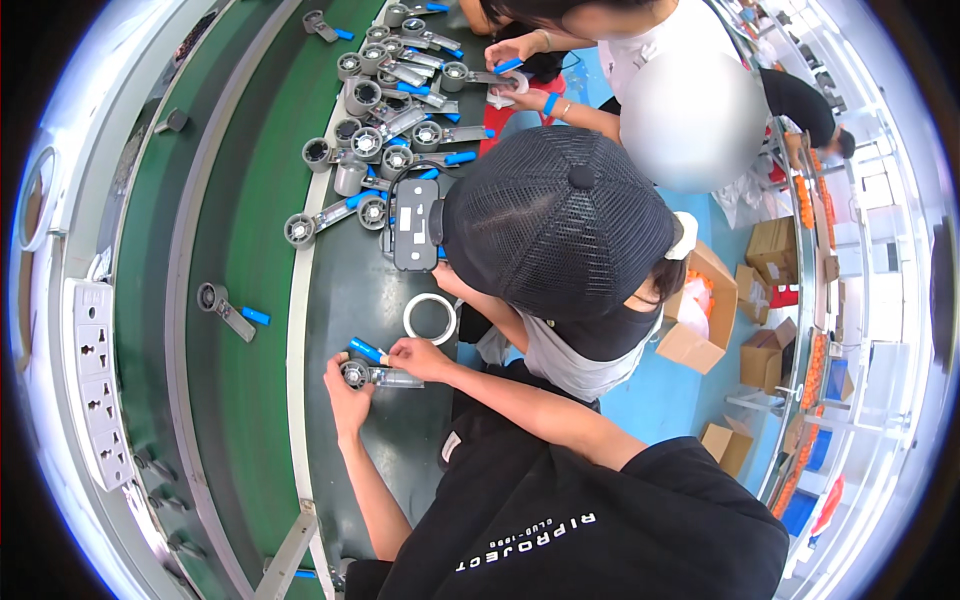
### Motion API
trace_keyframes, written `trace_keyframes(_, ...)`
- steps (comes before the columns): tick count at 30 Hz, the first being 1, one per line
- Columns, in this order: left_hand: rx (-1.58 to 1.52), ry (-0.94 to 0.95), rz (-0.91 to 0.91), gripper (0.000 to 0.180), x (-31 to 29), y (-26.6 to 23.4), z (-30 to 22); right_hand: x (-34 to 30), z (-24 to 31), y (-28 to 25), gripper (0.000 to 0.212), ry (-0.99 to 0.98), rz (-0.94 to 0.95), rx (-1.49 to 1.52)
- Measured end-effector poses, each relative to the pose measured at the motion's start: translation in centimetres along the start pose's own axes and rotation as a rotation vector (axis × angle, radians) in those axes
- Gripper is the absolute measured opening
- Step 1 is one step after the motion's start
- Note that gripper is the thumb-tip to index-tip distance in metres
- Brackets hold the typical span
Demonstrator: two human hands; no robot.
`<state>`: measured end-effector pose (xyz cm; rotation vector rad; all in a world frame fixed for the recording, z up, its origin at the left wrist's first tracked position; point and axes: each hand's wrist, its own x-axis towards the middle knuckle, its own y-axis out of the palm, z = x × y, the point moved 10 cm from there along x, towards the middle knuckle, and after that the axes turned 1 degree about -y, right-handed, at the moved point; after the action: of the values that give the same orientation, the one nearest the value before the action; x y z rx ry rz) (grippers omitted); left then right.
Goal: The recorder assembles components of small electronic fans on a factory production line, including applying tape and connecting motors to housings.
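Note:
On the dark worktop (345,290), my left hand (350,403) curls around the round head of a small grey handheld fan (355,374). The fan lies on its side, and its clear handle (398,379) points right. Just above it is a blue cylindrical battery (366,349), whose right end my right hand (418,359) pinches. A left fingertip comes close to the battery's other end; whether it touches, I cannot tell. Any wires between battery and fan are too small to make out. A white roll of tape (430,318) lies beyond my right hand.
Many similar fans with blue batteries (367,143) crowd the far worktop. A green conveyor belt (240,180) runs along the left, carrying another fan (212,297). A co-worker in a black cap (560,220) sits close on the right; another person's hands (515,90) work farther off. Cardboard boxes (700,345) stand behind.

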<state>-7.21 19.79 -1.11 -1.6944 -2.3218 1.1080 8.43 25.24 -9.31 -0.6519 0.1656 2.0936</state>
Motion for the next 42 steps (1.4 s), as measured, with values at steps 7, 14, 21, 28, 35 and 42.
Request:
trace_keyframes(7, -0.091, 0.120, 0.021, 0.055, -0.4, 0.7, -1.3, 0.8, -0.8, 1.2, 0.038, 0.068, 0.079, 0.064)
trace_keyframes(14, -0.106, 0.159, 0.042, 0.057, -1.2, 0.5, -2.0, 0.9, 1.9, 0.5, 0.045, 0.059, -0.091, -0.206)
trace_keyframes(21, -0.051, 0.181, -0.029, 0.056, -1.2, -0.5, -0.5, 1.4, 4.0, 2.0, 0.042, -0.129, -0.106, -0.621)
trace_keyframes(28, 0.020, 0.154, -0.108, 0.057, -0.7, -2.3, 0.6, 0.1, 5.8, 1.5, 0.029, -0.324, -0.193, -0.638)
trace_keyframes(35, -0.018, 0.111, -0.104, 0.061, -0.9, -2.8, 1.4, 0.4, 2.0, 1.3, 0.034, -0.076, 0.043, -0.024)
trace_keyframes(42, -0.051, 0.135, -0.089, 0.061, 0.1, -3.5, 0.5, -0.9, 2.5, 1.5, 0.034, 0.062, 0.069, 0.394)
